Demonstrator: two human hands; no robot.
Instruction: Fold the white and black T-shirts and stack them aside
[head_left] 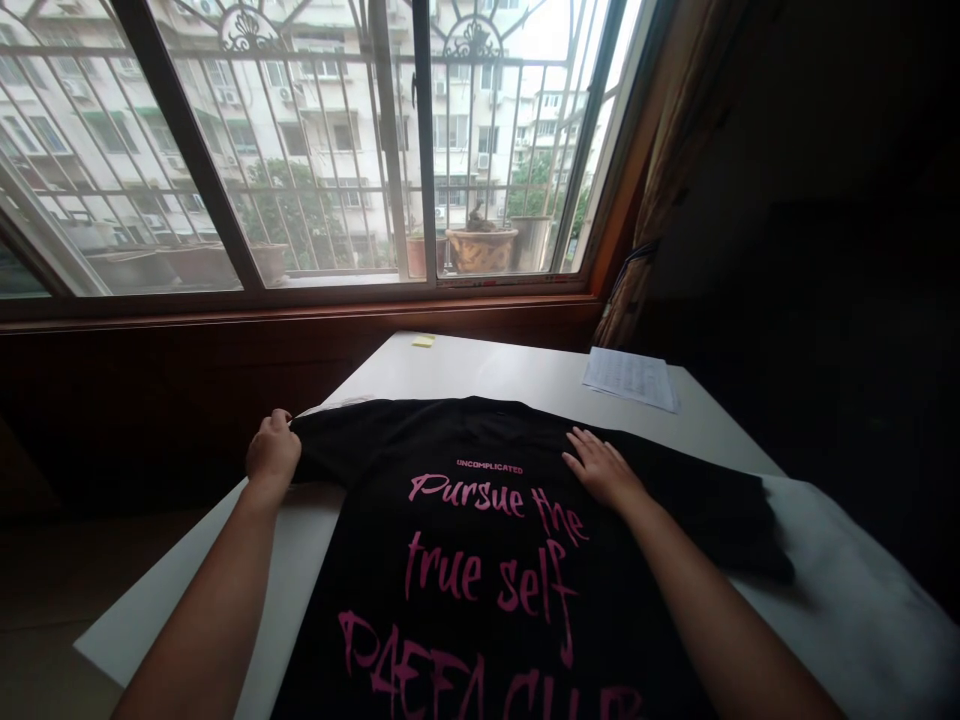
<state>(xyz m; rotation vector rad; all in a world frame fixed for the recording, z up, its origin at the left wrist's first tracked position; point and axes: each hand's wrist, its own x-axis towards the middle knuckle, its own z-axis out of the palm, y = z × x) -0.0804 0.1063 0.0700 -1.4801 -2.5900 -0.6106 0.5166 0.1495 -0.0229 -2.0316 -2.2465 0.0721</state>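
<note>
A black T-shirt (465,540) with pink lettering lies spread on the white table (480,362), its collar toward the window and its lower part running out of view at the bottom. At the end of its left sleeve, my left hand (273,450) is closed with the sleeve edge pinched in its fingers. My right hand (604,468) rests flat on the shirt near the right shoulder, fingers stretched out. The right sleeve extends past it toward the table's right side.
Printed paper sheets (630,378) lie at the table's back right. A yellow sticky note (423,341) is at the back left. Whitish, blurred material (862,590) covers the right side. Beyond the table stand a barred window (330,150) and a gathered curtain (646,220).
</note>
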